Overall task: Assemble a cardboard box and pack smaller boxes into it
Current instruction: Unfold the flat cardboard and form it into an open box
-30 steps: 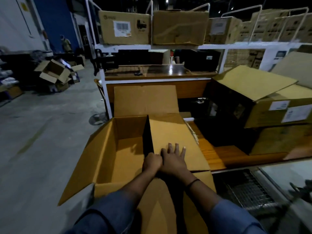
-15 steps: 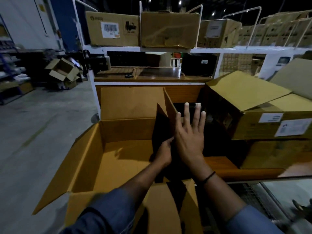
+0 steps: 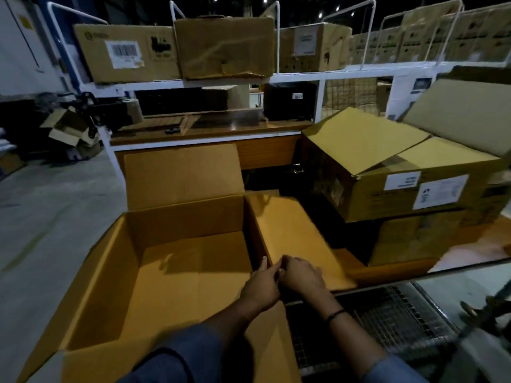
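A large open cardboard box [image 3: 132,272] stands in front of me with nothing inside it. Its back flap [image 3: 182,175] stands upright. Its left flap [image 3: 91,272] slopes outward. The right flap [image 3: 293,239] is folded outward and lies nearly flat. My left hand [image 3: 260,286] is at the near end of the right wall, its straight fingers touching the fold. My right hand [image 3: 301,275] lies on the right flap just beside it, fingers curled over the fold line. The two hands touch each other. No smaller boxes show inside the big box.
Labelled cartons [image 3: 401,175] are stacked on the wooden table [image 3: 392,269] to the right. A white rack [image 3: 304,76] behind carries more cartons. A wire mesh basket [image 3: 387,322] sits at lower right. Concrete floor [image 3: 41,217] stretches to the left, with loose boxes [image 3: 69,131] far off.
Half a second ago the right flap stood up under my raised flat right hand. It is now folded down outward, and both hands have come back to the near end of its fold.
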A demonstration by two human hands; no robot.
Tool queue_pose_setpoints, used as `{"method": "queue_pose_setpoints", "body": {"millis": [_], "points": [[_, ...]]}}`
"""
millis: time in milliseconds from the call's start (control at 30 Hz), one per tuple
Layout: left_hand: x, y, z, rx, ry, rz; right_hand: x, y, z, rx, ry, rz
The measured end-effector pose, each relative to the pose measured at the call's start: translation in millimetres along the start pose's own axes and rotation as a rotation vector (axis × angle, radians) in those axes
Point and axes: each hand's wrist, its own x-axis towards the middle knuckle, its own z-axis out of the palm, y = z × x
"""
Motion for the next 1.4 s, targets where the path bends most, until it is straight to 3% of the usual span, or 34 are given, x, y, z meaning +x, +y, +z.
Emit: {"method": "queue_pose_setpoints", "body": {"millis": [133,300,467,667,833,967,1100,1267,1400], "points": [[-14,3,-2,0.002,-0.003,0.013,-3,3,15,0.334,-0.017,0.007],[-22,9,-6,-0.039,0.004,-0.023,6,2,20,0.338,0.012,0.017],[-44,6,-23,0.054,-0.056,0.012,16,-2,37,0.153,0.061,-0.028],[-92,-28,-61,0.224,-0.114,0.062,-1,-37,70,-0.172,0.168,-0.222],[-127,-84,-92,0.407,-0.223,0.053,-27,-82,108,-0.192,0.086,-0.450],[-158,-135,-118,0.408,-0.278,0.003,-46,-119,124,-0.234,0.043,-0.588],[-180,-173,-137,0.351,-0.376,-0.080,-54,-149,132,-0.341,-0.162,-0.680],[-186,-189,-142,0.292,-0.432,-0.057,-51,-168,138,-0.390,-0.303,-0.653],[-188,-191,-135,0.357,-0.400,-0.020,-49,-167,149,-0.411,-0.287,-0.598]]}}
